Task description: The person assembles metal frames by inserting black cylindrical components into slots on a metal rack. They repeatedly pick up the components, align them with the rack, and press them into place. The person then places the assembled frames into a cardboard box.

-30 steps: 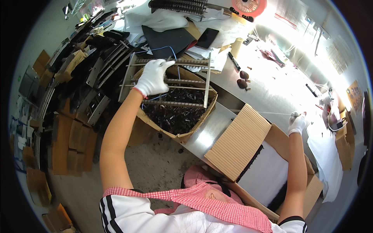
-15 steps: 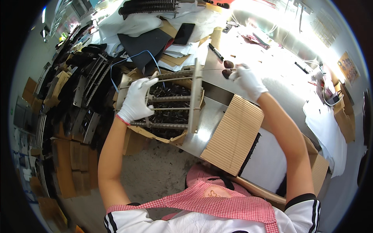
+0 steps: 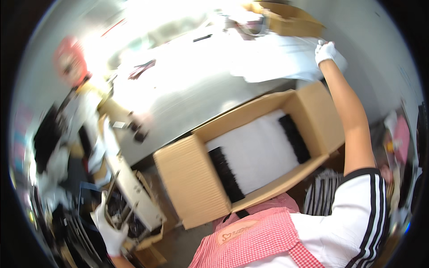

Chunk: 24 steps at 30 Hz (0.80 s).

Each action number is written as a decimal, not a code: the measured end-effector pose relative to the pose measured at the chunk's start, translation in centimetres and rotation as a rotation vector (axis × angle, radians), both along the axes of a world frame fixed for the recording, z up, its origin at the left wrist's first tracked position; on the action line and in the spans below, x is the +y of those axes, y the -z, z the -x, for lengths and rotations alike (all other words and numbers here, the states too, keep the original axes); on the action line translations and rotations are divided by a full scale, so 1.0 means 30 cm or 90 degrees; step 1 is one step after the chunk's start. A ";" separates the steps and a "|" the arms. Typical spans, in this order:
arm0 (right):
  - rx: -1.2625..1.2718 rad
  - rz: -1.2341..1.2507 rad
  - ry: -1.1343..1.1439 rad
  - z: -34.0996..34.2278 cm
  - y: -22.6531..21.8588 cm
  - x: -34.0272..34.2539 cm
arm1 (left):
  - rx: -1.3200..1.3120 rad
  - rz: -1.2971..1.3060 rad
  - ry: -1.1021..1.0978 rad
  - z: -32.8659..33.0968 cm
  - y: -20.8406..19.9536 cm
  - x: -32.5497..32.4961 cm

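Observation:
At the lower left, my left hand (image 3: 109,230), in a white glove, is closed round the side of a metal rack (image 3: 138,196) with a pale end plate and crossbars. The rack is tilted over a carton of small dark pieces, mostly hidden behind it. My right hand (image 3: 325,52), also gloved, is stretched out at the far right beside white sheets (image 3: 268,60). Its fingers are pinched together on a thin rod, which shows only as a faint line.
An open cardboard box (image 3: 250,116) stands in front of me, holding a white sheet (image 3: 257,152) between dark bristly strips (image 3: 292,138). Beyond it lies a metal worktop (image 3: 192,94) with a black pen (image 3: 202,38). Dark oval pieces (image 3: 139,134) lie near the rack.
My view has swung to the right. My right hand has drawn the thin rod away from the rack, far out to the right. My left hand still grips the rack.

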State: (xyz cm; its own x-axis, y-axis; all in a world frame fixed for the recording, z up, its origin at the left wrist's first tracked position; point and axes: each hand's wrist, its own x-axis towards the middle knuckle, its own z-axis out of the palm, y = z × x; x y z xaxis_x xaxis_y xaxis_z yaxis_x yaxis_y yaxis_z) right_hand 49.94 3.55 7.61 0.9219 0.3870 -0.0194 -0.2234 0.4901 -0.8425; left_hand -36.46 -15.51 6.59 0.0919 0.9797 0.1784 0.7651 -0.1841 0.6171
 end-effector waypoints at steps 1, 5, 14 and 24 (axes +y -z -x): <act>0.007 -0.038 0.163 -0.113 -0.038 -0.082 | 0.012 -0.009 0.055 -0.046 -0.013 0.016; -0.226 -0.018 0.482 -0.374 -0.031 -0.455 | -0.023 0.027 0.132 -0.238 -0.029 0.099; -0.027 0.504 -0.056 -0.272 0.314 -0.525 | 0.180 -0.078 0.338 -0.762 -0.070 0.322; -1.408 0.057 -0.422 0.669 -0.266 -0.499 | -0.178 0.135 0.539 -1.058 -0.160 0.483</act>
